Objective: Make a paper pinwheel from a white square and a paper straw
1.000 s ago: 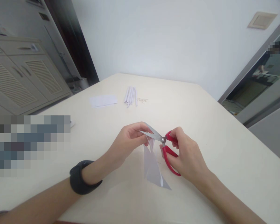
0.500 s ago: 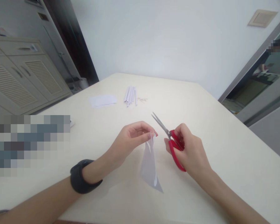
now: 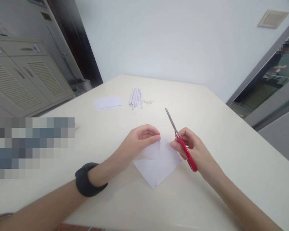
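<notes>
A white sheet of paper (image 3: 156,165) with a slit cut into its far edge lies spread open on the cream table (image 3: 231,154). My left hand (image 3: 139,139) pinches the paper's left flap near the slit. My right hand (image 3: 192,149) grips red-handled scissors (image 3: 181,142), blades closed and pointing away from me, and its thumb touches the paper's right flap. A black band sits on my left wrist.
Farther back on the table lie a bundle of rolled white paper sticks (image 3: 135,97), a few small pins (image 3: 148,102) and a flat white slip (image 3: 107,102). A cabinet (image 3: 21,80) stands at the left, a doorway at the right.
The scissors came out of the paper and swung away, blades closing. The folded paper, held hanging before, now is spread open flat between both hands.
</notes>
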`<state>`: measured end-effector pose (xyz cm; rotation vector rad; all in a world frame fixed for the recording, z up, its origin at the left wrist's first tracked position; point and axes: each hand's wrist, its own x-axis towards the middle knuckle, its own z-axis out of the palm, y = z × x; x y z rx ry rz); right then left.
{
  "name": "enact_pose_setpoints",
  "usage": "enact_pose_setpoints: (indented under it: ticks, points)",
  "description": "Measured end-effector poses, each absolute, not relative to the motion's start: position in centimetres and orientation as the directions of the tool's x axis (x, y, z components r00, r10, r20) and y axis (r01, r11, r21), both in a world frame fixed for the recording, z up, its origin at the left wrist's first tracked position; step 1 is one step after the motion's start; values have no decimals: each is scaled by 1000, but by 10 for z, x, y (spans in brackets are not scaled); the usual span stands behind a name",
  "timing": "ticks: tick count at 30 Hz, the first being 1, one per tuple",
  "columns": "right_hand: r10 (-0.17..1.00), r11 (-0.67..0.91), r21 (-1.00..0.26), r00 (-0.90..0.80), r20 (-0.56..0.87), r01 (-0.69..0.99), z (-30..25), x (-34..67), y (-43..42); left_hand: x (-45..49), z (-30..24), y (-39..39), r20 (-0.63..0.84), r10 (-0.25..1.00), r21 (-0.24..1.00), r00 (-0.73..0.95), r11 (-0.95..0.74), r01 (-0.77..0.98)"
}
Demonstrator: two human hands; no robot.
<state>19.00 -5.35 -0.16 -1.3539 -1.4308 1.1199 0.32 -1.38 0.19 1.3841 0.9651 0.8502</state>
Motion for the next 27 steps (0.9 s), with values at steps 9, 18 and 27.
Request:
enact_pose_setpoints:
  ticks: [9,18,27]
  points:
    - [967,-135,-980,-197,-162,144,2,198,-50,-1,-3,-10,-76,955,996,286,62,58]
    - [973,-154,-980,-153,-173,128,2,203,-47,-6,-7,-6,-67,970,991,234,92,-95]
    - [992,-101,-978,-60,-114,181,-3,207,-44,-4,-6,-7,-57,947,990,316,94,-103]
